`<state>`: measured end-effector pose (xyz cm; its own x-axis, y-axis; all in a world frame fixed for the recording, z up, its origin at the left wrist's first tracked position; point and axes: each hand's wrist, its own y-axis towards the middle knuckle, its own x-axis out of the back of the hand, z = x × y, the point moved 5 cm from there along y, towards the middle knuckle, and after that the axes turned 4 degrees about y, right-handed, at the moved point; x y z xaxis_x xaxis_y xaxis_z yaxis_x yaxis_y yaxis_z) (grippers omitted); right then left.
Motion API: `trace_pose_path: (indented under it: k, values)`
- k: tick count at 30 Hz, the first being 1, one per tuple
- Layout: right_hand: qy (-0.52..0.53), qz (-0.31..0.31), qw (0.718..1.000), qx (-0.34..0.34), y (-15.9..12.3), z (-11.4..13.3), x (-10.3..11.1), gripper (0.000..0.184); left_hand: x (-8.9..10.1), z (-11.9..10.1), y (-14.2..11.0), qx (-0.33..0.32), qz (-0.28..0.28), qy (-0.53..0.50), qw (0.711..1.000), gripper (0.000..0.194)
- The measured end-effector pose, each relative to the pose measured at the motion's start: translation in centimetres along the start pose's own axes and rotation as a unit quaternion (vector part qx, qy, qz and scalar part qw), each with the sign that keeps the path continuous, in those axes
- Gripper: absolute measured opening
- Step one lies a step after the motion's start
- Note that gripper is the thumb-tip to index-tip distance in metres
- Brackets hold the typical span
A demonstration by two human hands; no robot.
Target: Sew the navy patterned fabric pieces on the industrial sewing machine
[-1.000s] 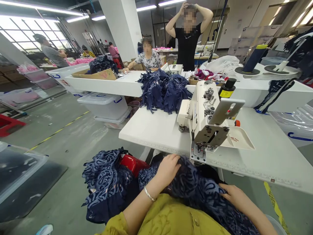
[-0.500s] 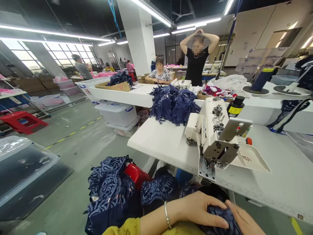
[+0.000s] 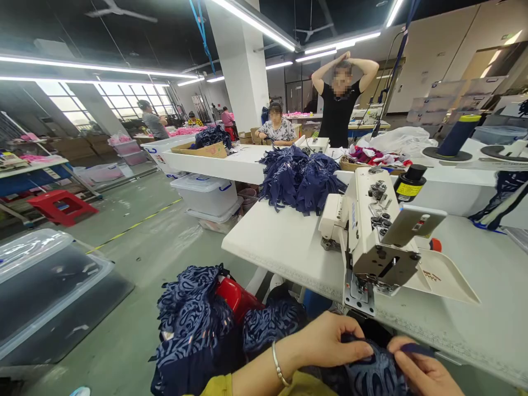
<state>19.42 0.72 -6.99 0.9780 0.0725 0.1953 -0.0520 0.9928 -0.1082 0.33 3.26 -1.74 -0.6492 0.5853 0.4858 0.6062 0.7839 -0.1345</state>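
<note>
At the lower right, just below the sewing machine (image 3: pixel 367 231), my left hand (image 3: pixel 330 341) is closed on a navy fabric piece (image 3: pixel 377 368) with a lighter swirl pattern. A silver bangle (image 3: pixel 279 363) circles the left wrist. Beside it my right hand (image 3: pixel 429 371) pinches a plain dark navy strip (image 3: pixel 416 348) between thumb and fingers, at the piece's right edge. Part of the piece is hidden by the hands and cut off by the bottom of the view. Both hands are in front of the table's near edge, over my lap.
Stacked patterned navy pieces (image 3: pixel 193 324) lie at lower left by a red stool or bin (image 3: pixel 237 297). A heap of navy strips (image 3: pixel 301 179) rests on the sewing table (image 3: pixel 268 236). Thread cones (image 3: pixel 412 181) stand behind the machine. Lidded plastic boxes (image 3: pixel 206 192) sit on the floor. Co-workers (image 3: pixel 340 110) are beyond.
The hands have shifted on the fabric piece, showing more of its pattern. My right hand now pinches a navy strip. The camera view has swung slightly left.
</note>
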Motion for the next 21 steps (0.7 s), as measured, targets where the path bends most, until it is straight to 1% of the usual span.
trace_pose_path:
  k: [2, 3, 5, 6, 7, 8, 9, 10, 12, 13, 14, 16, 18, 21]
  values:
    - [0.016, -0.023, 1.000, -0.010, 0.7, 0.9, 0.4, 0.038, 1.5, -0.9, -0.1, -0.015, -0.031, 0.014, 0.999, 0.034]
    - [0.013, -0.037, 0.999, 0.003, 1.1, 1.6, 0.3, 0.038, 2.4, -1.3, 0.0, -0.020, -0.060, 0.035, 0.997, 0.033]
    - [-0.009, -0.080, 0.995, 0.057, 2.0, 3.3, -0.3, 0.036, 4.2, -2.0, 0.1, -0.029, -0.141, 0.113, 0.983, 0.028]
    - [-0.027, -0.110, 0.989, 0.093, 2.3, 4.1, -0.9, 0.034, 4.9, -2.3, 0.1, -0.035, -0.189, 0.169, 0.967, 0.025]
    - [-0.045, -0.139, 0.981, 0.127, 2.6, 4.7, -1.5, 0.032, 5.5, -2.6, 0.1, -0.046, -0.236, 0.232, 0.942, 0.022]
    - [-0.060, -0.166, 0.972, 0.155, 2.7, 5.2, -2.1, 0.031, 5.7, -3.0, 0.0, -0.068, -0.271, 0.297, 0.913, 0.021]
    - [-0.071, -0.187, 0.965, 0.170, 2.8, 5.4, -2.6, 0.030, 5.5, -3.3, 0.0, -0.105, -0.284, 0.360, 0.883, 0.020]
    - [-0.075, -0.205, 0.961, 0.172, 2.9, 5.4, -2.9, 0.029, 4.8, -3.5, 0.0, -0.154, -0.274, 0.415, 0.854, 0.021]
    - [-0.059, -0.227, 0.959, 0.160, 3.2, 5.2, -3.0, 0.026, 2.8, -3.5, -0.2, -0.249, -0.214, 0.491, 0.807, 0.027]
    - [-0.047, -0.226, 0.961, 0.155, 3.5, 5.2, -2.8, 0.025, 1.9, -3.2, -0.3, -0.277, -0.189, 0.515, 0.789, 0.029]
    - [-0.035, -0.217, 0.964, 0.152, 3.9, 5.3, -2.4, 0.024, 1.3, -2.8, -0.4, -0.286, -0.178, 0.532, 0.777, 0.032]
    - [-0.025, -0.168, 0.973, 0.154, 5.1, 5.8, -1.7, 0.024, 0.6, -2.1, -0.5, -0.271, -0.200, 0.549, 0.764, 0.034]
    - [-0.039, -0.120, 0.981, 0.147, 6.4, 6.4, -1.0, 0.025, 0.3, -1.8, -0.5, -0.259, -0.234, 0.547, 0.761, 0.034]
    - [-0.086, -0.101, 0.982, 0.136, 7.9, 7.0, -0.1, 0.024, 0.0, -1.9, -0.4, -0.246, -0.274, 0.534, 0.761, 0.035]
